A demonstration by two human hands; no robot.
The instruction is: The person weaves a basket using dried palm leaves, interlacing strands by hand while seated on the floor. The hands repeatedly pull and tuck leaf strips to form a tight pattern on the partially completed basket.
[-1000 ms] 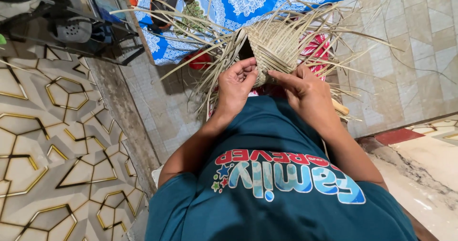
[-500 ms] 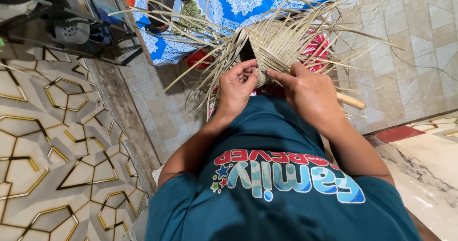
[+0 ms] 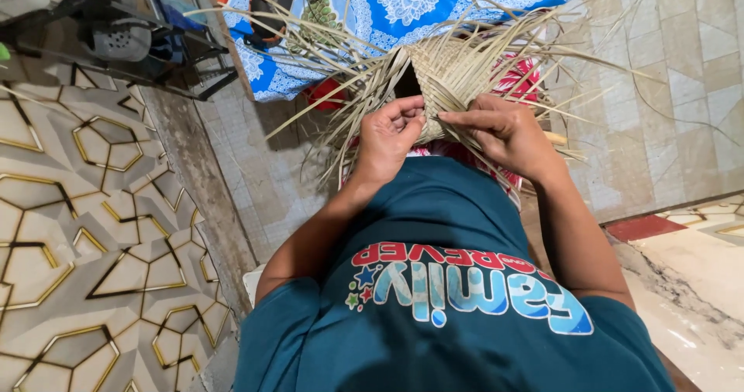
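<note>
- I see my left hand [image 3: 391, 132] pinching the near edge of the woven basket [image 3: 457, 78], fingers curled tight on the weave just beside the dark opening.
- My right hand [image 3: 504, 132] grips a loose straw strip [image 3: 589, 58] at the same edge, forefinger stretched toward the left thumb; the 2 hands almost touch.
- The basket sits in front of my chest, above my lap, its unwoven strips fanning out over the blue patterned cloth [image 3: 403, 4] and the tiled floor [image 3: 682, 89].
- To do this step well, I judge the left hand should clamp the finished weave flat while the right draws 1 strip snug, without kinking it.
- I would keep neighbouring strips apart so they do not tangle.
</note>
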